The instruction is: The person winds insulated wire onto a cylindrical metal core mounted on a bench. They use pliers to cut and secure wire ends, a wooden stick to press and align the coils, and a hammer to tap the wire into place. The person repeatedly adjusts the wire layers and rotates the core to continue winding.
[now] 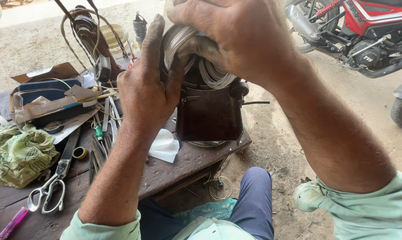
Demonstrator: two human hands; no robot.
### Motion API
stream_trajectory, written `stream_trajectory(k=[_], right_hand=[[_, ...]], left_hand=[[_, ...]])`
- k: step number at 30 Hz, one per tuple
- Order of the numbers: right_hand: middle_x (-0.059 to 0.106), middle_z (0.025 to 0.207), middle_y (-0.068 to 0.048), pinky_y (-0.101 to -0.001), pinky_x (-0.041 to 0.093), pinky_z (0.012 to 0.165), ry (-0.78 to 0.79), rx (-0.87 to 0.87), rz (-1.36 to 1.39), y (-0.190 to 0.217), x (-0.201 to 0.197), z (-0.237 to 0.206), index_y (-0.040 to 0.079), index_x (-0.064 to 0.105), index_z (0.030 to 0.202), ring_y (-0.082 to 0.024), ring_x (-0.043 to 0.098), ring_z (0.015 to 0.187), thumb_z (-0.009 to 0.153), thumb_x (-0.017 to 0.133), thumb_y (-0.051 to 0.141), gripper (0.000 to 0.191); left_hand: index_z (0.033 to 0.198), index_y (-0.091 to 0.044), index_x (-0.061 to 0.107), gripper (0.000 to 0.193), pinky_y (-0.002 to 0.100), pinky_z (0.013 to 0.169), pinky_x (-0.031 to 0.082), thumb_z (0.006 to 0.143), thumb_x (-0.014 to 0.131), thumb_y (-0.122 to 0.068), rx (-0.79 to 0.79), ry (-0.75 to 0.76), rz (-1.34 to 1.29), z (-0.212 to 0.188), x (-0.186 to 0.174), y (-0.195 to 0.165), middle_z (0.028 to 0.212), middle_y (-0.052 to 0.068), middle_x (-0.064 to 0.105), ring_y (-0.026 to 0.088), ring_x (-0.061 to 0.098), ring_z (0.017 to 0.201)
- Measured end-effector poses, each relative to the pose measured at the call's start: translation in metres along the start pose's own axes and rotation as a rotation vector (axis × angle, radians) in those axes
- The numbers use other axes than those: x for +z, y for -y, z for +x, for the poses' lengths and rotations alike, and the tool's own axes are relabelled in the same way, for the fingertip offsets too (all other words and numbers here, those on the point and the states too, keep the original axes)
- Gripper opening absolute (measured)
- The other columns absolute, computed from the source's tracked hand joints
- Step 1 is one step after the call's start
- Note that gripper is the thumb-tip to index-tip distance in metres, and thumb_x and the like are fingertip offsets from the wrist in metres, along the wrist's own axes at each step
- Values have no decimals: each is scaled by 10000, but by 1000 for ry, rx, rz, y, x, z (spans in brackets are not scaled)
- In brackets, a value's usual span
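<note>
Both hands are on one coil of pale wire [210,73] wound at the top of a dark metal winding device [208,113] on the worn wooden table [183,162]. The left hand [145,84] presses flat against its side; the right hand [230,33] curls over it, gripping. One pair of scissors [54,180] and one green cloth [18,153] lie to the left.

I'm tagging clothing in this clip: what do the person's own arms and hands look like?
Both forearms are bare. The left hand and right hand wear no gloves, rings or watch. Pale green sleeves are pushed up near the elbows, cuffs bunched.
</note>
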State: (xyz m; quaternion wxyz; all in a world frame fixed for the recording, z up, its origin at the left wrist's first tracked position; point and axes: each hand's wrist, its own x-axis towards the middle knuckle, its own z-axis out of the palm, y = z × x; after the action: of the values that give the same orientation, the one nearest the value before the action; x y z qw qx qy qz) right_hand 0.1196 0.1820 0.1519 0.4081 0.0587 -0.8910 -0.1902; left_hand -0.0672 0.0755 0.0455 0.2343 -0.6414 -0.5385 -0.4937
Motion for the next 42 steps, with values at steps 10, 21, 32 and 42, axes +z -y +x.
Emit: stream_trajectory(k=[10, 21, 32, 42], right_hand=[[522, 1514, -209, -385, 556, 1147, -141, 515, 213, 28, 3, -62, 47, 488, 1511, -321, 590, 1411, 1088, 806, 359, 614], [570, 1536, -147, -360, 557, 1124, -188, 600, 233, 23, 15, -95, 146, 468, 1604, -255, 615, 1426, 1104, 781, 91, 592], [642, 1400, -144, -401, 538, 1179, -234, 820, 599, 31, -3, -99, 27, 549, 1376, -242, 649, 1314, 911, 820, 129, 547], [732, 1233, -63, -365, 591, 868, -39, 422, -78, 37, -29, -93, 101, 762, 1136, -227, 710, 1019, 886, 908, 274, 338]], left_hand=[[1607, -49, 266, 874, 366, 636, 629, 1028, 770, -464, -106, 119, -56, -11, -3, -10, 974, 135, 784, 195, 764, 731], [1619, -232, 266, 806, 295, 824, 656, 971, 723, -87, 33, -34, -103, -3, 9, 4, 1208, 103, 755, 173, 783, 894], [1510, -93, 480, 493, 278, 286, 431, 1033, 604, -91, 244, 360, 270, 67, -18, -26, 528, 4, 611, 98, 534, 356], [1245, -137, 684, 329, 328, 383, 427, 1052, 659, -402, 220, 162, 141, 48, -35, -38, 754, 32, 709, 125, 586, 496]])
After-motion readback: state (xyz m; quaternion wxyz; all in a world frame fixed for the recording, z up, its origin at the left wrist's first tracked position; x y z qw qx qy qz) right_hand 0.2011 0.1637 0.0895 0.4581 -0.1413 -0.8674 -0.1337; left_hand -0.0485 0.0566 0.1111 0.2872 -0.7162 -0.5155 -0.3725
